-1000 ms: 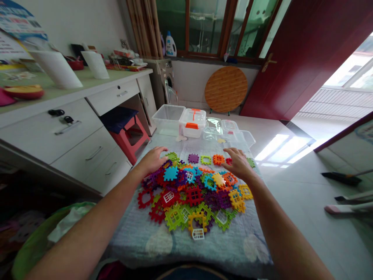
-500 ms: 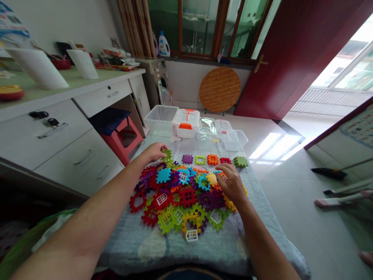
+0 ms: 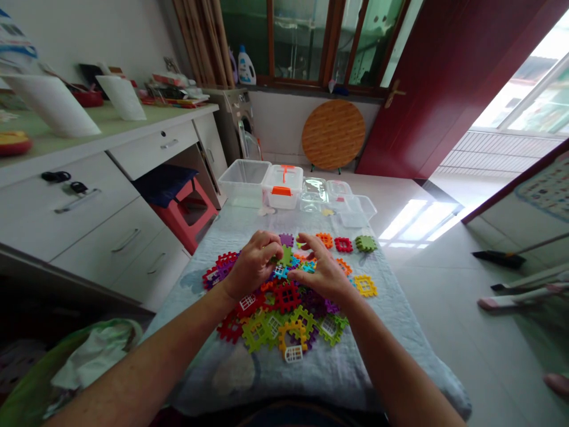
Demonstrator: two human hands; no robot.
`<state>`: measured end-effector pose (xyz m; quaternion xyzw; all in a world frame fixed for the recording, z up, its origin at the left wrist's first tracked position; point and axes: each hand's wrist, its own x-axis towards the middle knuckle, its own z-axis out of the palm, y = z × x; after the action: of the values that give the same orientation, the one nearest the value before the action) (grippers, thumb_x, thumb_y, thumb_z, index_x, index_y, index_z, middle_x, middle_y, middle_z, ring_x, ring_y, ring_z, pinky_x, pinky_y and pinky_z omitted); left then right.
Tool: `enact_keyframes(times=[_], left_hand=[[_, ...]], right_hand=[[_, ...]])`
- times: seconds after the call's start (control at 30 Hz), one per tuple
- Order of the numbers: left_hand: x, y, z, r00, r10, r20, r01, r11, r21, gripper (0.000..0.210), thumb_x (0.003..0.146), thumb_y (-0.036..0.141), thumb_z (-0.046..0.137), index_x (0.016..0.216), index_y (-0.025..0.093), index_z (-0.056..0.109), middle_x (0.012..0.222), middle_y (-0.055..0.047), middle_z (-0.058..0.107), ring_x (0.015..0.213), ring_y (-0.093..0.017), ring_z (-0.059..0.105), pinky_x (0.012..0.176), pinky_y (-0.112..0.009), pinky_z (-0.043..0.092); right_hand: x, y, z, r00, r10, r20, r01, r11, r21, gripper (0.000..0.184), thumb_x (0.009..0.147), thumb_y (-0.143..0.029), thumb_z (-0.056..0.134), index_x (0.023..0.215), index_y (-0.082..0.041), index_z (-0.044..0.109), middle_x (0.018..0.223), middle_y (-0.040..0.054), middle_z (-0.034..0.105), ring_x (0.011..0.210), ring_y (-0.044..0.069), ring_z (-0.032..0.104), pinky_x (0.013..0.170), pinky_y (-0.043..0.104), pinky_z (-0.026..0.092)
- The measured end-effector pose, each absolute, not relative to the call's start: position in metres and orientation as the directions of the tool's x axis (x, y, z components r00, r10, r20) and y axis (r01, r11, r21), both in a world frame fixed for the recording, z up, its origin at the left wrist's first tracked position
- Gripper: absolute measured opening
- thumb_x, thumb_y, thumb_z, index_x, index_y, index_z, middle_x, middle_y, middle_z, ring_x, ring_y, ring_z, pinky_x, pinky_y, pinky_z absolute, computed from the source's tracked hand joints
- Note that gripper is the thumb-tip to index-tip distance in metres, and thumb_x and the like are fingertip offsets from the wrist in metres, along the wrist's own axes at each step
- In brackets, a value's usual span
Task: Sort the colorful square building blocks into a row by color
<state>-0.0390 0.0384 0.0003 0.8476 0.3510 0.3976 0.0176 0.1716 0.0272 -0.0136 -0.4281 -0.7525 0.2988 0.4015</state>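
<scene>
My left hand [image 3: 255, 264] is closed around the edge of a green interlocking building tile [image 3: 285, 255], held over the middle of the pile. Facing it, my right hand [image 3: 324, 270] has its thumb and fingers apart and seems to hold nothing. Beneath both hands spreads a heap of notched plastic tiles, among them a dark red tile [image 3: 287, 296], a light green tile [image 3: 255, 333] and a yellow frame tile [image 3: 292, 335] with a white window piece [image 3: 293, 354]. Behind the hands runs a row with a purple tile [image 3: 287, 239], an orange tile [image 3: 325, 239], a red tile [image 3: 343, 245] and a stack of green tiles [image 3: 365, 243].
At the table's far end stand an open clear bin [image 3: 244, 184], a lidded box with orange latches [image 3: 283, 187] and clear containers [image 3: 315, 196]. A grey-blue cloth [image 3: 338, 379] covers the table. A pink stool [image 3: 189, 207] stands by the drawers at left.
My left hand has carried the green tile from the pile's far left rightward to its middle. My right hand has shifted left towards it, uncovering the yellow tile at the right.
</scene>
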Motion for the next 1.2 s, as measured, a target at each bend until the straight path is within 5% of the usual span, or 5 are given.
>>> enact_keyframes(times=[0.2, 0.43, 0.6, 0.73, 1.2], left_hand=[[-0.033, 0.028, -0.004, 0.447, 0.594, 0.668, 0.581, -0.761, 0.288, 0.023, 0.076, -0.001, 0.056, 0.084, 0.021, 0.055, 0.098, -0.005, 0.060, 0.094, -0.020, 0.055, 0.084, -0.033, 0.049], [-0.051, 0.027, -0.004, 0.456, 0.695, 0.556, 0.696, -0.668, 0.265, 0.041, 0.086, 0.016, 0.058, 0.127, 0.018, 0.052, 0.129, -0.012, 0.056, 0.123, -0.027, 0.049, 0.107, -0.046, 0.040], [-0.102, 0.024, -0.022, 0.279, 0.823, 0.495, 0.784, -0.493, 0.377, 0.037, 0.088, 0.046, 0.060, 0.115, 0.021, 0.062, 0.129, -0.011, 0.058, 0.122, -0.031, 0.052, 0.108, -0.050, 0.039], [-0.146, 0.015, -0.052, 0.083, 0.912, 0.402, 0.796, -0.304, 0.523, 0.048, 0.085, 0.061, 0.056, 0.112, 0.022, 0.064, 0.129, -0.011, 0.058, 0.125, -0.033, 0.052, 0.111, -0.054, 0.037], [-0.160, 0.006, -0.092, -0.003, 0.967, 0.256, 0.718, -0.176, 0.673, 0.050, 0.088, 0.061, 0.049, 0.116, 0.021, 0.061, 0.126, -0.010, 0.060, 0.122, -0.029, 0.056, 0.111, -0.049, 0.040]], right_hand=[[0.153, 0.022, -0.007, -0.380, 0.853, 0.358, 0.429, 0.506, -0.748, 0.040, 0.077, -0.027, 0.073, 0.114, -0.023, 0.060, 0.102, 0.0044, 0.060, 0.096, 0.021, 0.057, 0.088, 0.041, 0.050], [0.204, 0.038, -0.016, -0.297, 0.855, 0.425, 0.576, 0.516, -0.634, 0.045, 0.074, -0.023, 0.070, 0.118, -0.024, 0.058, 0.116, 0.0090, 0.056, 0.110, 0.026, 0.054, 0.099, 0.046, 0.046], [0.311, 0.080, -0.029, -0.092, 0.911, 0.402, 0.801, 0.308, -0.514, 0.043, 0.072, -0.030, 0.070, 0.113, -0.021, 0.065, 0.106, 0.0103, 0.059, 0.101, 0.028, 0.058, 0.094, 0.048, 0.048], [0.377, 0.102, -0.039, -0.088, 0.967, 0.238, 0.875, 0.189, -0.446, 0.048, 0.065, -0.024, 0.068, 0.112, -0.019, 0.067, 0.107, 0.0101, 0.061, 0.097, 0.027, 0.061, 0.092, 0.046, 0.050], [0.389, 0.121, -0.047, -0.194, 0.981, 0.000, 0.925, 0.183, -0.334, 0.053, 0.069, -0.019, 0.066, 0.122, -0.020, 0.066, 0.121, 0.0128, 0.061, 0.108, 0.029, 0.060, 0.100, 0.043, 0.046]])
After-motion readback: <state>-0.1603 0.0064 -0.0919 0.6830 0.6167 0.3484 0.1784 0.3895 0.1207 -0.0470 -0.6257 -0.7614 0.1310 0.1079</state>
